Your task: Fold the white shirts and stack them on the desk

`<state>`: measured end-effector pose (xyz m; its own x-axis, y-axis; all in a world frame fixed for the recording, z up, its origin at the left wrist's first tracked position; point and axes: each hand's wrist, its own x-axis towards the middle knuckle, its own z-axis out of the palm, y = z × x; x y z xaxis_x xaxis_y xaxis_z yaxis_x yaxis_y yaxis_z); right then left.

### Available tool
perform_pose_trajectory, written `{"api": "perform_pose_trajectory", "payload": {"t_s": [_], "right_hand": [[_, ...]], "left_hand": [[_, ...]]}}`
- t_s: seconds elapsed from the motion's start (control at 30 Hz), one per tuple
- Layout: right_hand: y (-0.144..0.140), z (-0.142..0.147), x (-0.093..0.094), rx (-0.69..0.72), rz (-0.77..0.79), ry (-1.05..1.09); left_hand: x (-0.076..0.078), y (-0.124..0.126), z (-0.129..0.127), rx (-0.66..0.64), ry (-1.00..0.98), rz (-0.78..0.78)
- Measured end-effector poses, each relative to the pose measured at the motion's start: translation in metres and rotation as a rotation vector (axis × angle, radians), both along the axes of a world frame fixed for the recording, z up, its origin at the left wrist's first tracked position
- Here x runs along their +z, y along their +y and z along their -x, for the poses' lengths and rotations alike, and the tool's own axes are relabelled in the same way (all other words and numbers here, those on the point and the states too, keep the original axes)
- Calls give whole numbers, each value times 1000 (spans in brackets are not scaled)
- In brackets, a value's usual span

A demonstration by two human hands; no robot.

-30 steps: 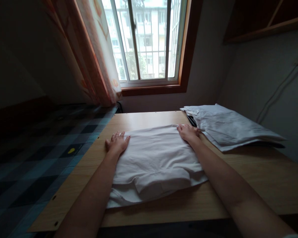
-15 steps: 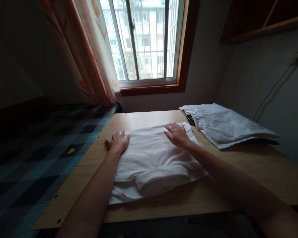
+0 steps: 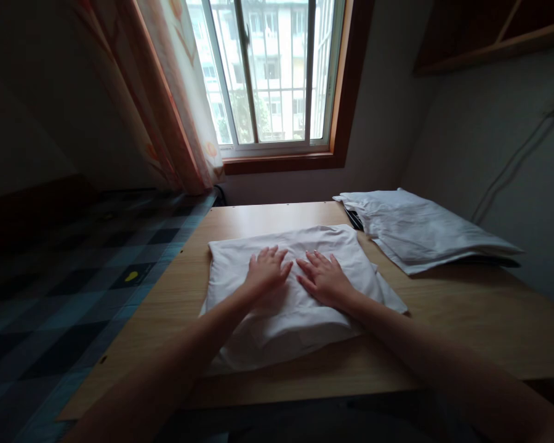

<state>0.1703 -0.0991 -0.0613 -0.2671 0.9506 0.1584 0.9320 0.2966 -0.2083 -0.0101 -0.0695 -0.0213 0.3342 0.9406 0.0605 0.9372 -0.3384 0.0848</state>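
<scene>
Here the table (image 3: 471, 301) bears cloth (image 3: 290, 321) beneath both hands (image 3: 268, 271) (image 3: 324, 280)

Far edge: bare strip of table (image 3: 268, 212) left passage behind white garment (image 3: 295, 330).
Far right corner: blocked by folded stack (image 3: 438, 227).
Left edge: narrow bare band alongside garment.
Near edge: left forearm (image 3: 180, 354) and right forearm (image 3: 425, 344) barred both sides.
Middle: slim gap separated left hand (image 3: 268, 271) from right hand (image 3: 324, 279).

Left hand (image 3: 268, 271) and right hand (image 3: 324, 280) — earlier at the white cloth's (image 3: 298, 323) side edges — now adjacent, near frame centre.
</scene>
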Motion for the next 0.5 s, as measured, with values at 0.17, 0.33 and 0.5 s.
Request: {"api": "perform_pose_trajectory", "payload": {"t_s": [0.17,0.33,0.5], "right_hand": [[-1,-2,0,-10,-3,27],[-3,-2,5,-18,7,44],[-5,-5,4,-54,1,25]], "left_hand": [[-21,-33,4,-42,31,-14],[-18,-40,38,12,65,34],[-14,-48,63,37,110,55]]}}
